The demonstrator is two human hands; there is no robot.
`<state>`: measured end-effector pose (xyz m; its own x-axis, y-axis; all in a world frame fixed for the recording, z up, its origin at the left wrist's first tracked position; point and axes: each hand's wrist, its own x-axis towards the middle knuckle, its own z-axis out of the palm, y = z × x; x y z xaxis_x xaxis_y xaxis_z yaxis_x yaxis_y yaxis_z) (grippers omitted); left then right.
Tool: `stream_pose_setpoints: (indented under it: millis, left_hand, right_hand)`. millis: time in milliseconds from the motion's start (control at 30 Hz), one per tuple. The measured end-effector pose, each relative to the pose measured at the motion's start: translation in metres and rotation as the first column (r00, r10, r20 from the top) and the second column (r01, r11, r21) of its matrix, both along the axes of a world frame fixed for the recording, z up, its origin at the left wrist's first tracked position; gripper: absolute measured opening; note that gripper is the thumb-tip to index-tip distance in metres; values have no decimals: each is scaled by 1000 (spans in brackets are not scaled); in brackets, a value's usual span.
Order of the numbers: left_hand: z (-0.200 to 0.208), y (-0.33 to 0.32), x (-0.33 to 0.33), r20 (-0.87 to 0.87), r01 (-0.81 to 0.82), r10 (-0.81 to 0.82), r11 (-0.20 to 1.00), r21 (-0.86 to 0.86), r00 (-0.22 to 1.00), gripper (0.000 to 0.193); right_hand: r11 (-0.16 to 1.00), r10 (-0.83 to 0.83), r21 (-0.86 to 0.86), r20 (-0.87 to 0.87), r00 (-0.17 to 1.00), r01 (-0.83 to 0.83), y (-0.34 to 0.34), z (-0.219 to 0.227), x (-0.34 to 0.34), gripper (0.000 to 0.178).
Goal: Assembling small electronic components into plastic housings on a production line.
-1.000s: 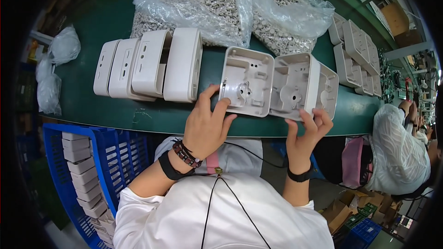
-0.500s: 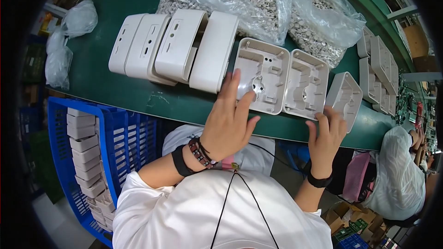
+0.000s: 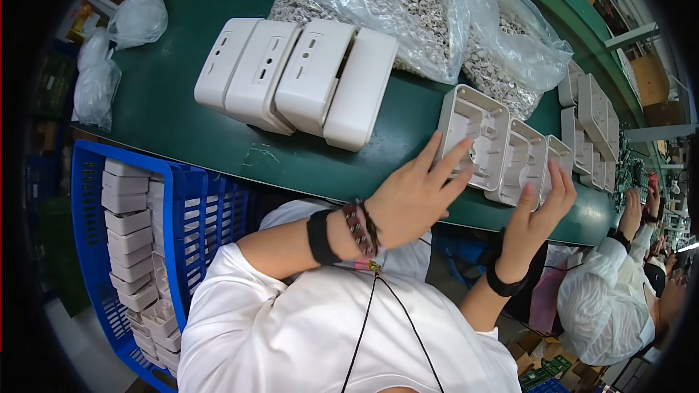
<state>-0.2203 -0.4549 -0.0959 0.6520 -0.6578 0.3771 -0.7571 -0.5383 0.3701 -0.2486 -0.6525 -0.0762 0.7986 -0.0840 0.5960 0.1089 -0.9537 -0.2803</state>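
Three off-white plastic housings lie open side up in a row on the green table. My left hand (image 3: 416, 193), fingers spread, rests at the left housing (image 3: 486, 115). A second housing (image 3: 518, 167) sits directly right of it, and a third housing (image 3: 559, 154) is partly hidden behind my right hand. My right hand (image 3: 542, 200) has its fingers apart at the near right end of this row. Left of my hands, several closed-side-up housings (image 3: 309, 73) stand leaning together in another row.
Clear plastic bags of small pale parts (image 3: 393, 11) lie along the far side. A blue crate (image 3: 171, 247) of housings stands at the left. Crumpled bags (image 3: 138, 18) sit far left. More housings (image 3: 593, 116) are stacked at right, where another person (image 3: 608, 306) works.
The open-side-up housings have slid right along the table with both hands, coming closer together. A gap has opened between them and the leaning row.
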Motion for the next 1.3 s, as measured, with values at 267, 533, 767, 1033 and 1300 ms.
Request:
stream_pose_setpoints:
  millis: [267, 533, 767, 1033, 1300]
  left_hand:
    - [61, 116, 21, 42, -4, 13, 979, -203, 999, 37]
    - [51, 129, 23, 383, -534, 500, 845, -19, 777, 50]
    - [36, 156, 36, 236, -583, 669, 736, -343, 705, 69]
    - [14, 191, 38, -221, -547, 510, 678, -492, 831, 106]
    - [13, 202, 11, -389, -578, 428, 580, -574, 816, 87]
  right_hand:
    - [822, 567, 18, -100, 817, -569, 137, 24, 54, 58]
    - [929, 290, -151, -265, 920, -337, 115, 7, 35, 53]
    - [877, 191, -346, -386, 902, -334, 94, 9, 30, 52]
    - [888, 434, -56, -225, 872, -457, 169, 24, 55, 57]
    - [479, 794, 722, -115, 597, -498, 183, 35, 59, 58]
